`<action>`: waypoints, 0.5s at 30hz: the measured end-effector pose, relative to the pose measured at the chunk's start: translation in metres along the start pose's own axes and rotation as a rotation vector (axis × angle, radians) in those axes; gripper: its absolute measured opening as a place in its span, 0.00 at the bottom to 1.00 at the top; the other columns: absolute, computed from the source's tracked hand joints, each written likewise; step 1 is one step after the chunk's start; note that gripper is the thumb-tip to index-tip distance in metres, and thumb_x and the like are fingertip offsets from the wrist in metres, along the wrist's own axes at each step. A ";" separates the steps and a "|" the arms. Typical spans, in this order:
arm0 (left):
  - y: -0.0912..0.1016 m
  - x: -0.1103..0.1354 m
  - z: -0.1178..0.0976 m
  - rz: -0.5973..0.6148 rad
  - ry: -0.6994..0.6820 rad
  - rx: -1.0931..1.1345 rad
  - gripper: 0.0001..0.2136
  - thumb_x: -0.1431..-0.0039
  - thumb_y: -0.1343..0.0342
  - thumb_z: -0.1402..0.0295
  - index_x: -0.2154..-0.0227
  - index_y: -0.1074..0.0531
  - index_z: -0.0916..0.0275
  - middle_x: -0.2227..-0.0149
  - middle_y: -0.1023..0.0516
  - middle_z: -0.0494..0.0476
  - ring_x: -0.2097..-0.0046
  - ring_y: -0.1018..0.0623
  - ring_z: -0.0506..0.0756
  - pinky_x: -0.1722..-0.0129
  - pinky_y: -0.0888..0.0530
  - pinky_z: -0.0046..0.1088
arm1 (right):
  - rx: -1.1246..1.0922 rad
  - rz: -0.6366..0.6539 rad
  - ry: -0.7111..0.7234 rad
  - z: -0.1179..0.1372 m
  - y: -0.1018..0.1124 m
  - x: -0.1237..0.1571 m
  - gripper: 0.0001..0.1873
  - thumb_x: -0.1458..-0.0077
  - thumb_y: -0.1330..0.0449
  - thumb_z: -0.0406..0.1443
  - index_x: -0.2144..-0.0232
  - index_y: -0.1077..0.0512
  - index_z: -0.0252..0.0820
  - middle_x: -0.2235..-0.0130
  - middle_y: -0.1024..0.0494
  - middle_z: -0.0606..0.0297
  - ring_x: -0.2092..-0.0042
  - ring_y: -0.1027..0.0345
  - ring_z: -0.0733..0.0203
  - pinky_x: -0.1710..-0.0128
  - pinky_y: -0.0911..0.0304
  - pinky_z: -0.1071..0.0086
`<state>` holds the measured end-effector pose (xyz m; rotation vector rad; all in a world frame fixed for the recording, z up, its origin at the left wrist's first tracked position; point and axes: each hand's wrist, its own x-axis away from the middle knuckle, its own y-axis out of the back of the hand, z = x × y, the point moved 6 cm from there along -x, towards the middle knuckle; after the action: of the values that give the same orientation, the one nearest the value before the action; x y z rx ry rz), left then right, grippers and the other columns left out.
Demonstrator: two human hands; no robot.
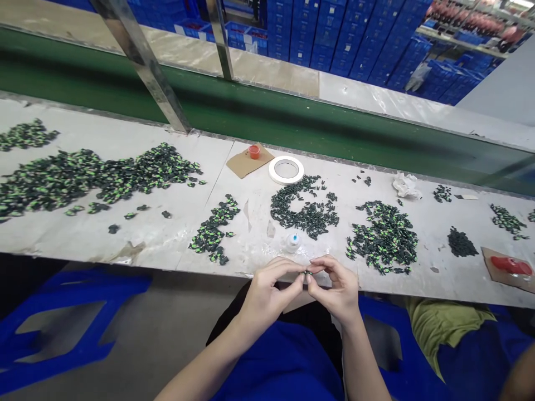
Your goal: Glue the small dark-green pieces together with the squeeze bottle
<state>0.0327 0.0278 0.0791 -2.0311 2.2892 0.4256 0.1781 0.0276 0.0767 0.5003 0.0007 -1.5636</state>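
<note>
My left hand (272, 289) and my right hand (336, 287) meet at the table's front edge. Between their fingertips they pinch one small dark part with green marks (307, 272), mostly covered by the fingers. Just beyond them stands a small clear bottle with a blue tip (293, 241). A heap of small dark pieces (307, 214) lies behind the bottle. To its left is a pile of black-and-green parts (214, 228), and a larger black-and-green pile (382, 236) lies to the right of my hands.
A white tape roll (286, 170) and a red cup (254, 151) on cardboard (240, 164) sit at the back. A long black-and-green heap (92, 175) spreads left. A metal post (146, 69) rises behind. A blue stool (62, 317) stands left; a person's arm (520, 373) shows right.
</note>
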 end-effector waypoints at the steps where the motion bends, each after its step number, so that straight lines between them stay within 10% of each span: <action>1: -0.001 0.000 0.003 0.028 0.014 -0.004 0.06 0.45 0.42 0.74 0.65 0.22 0.61 0.66 0.17 0.56 0.62 0.19 0.55 0.60 0.22 0.29 | 0.022 0.025 0.009 -0.001 0.000 0.000 0.11 0.54 0.37 0.29 0.65 0.25 0.43 0.72 0.22 0.65 0.70 0.26 0.62 0.67 0.28 0.67; 5: 0.007 0.002 0.015 0.137 0.073 -0.092 0.17 0.41 0.45 0.70 0.48 0.30 0.59 0.63 0.18 0.55 0.61 0.19 0.54 0.58 0.22 0.30 | 0.128 0.011 0.006 -0.013 0.022 -0.002 0.06 0.50 0.38 0.33 0.67 0.24 0.43 0.70 0.22 0.63 0.70 0.27 0.60 0.68 0.29 0.66; 11: 0.084 0.013 0.028 -0.133 0.013 -0.616 0.10 0.39 0.48 0.65 0.59 0.25 0.62 0.59 0.19 0.61 0.56 0.22 0.61 0.56 0.24 0.39 | 0.581 -0.556 -0.088 -0.033 0.088 -0.003 0.16 0.50 0.36 0.45 0.63 0.24 0.39 0.62 0.23 0.54 0.61 0.29 0.51 0.62 0.31 0.57; 15: 0.113 0.022 0.042 -0.212 0.048 -0.859 0.10 0.39 0.47 0.63 0.64 0.23 0.62 0.63 0.19 0.60 0.58 0.24 0.62 0.61 0.24 0.39 | 0.643 -0.377 0.042 -0.028 0.056 -0.012 0.24 0.50 0.37 0.50 0.56 0.26 0.41 0.56 0.25 0.52 0.52 0.34 0.47 0.59 0.33 0.55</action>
<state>-0.0868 0.0276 0.0529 -2.5812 2.0580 1.5630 0.2394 0.0433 0.0718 1.0847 -0.4072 -1.9155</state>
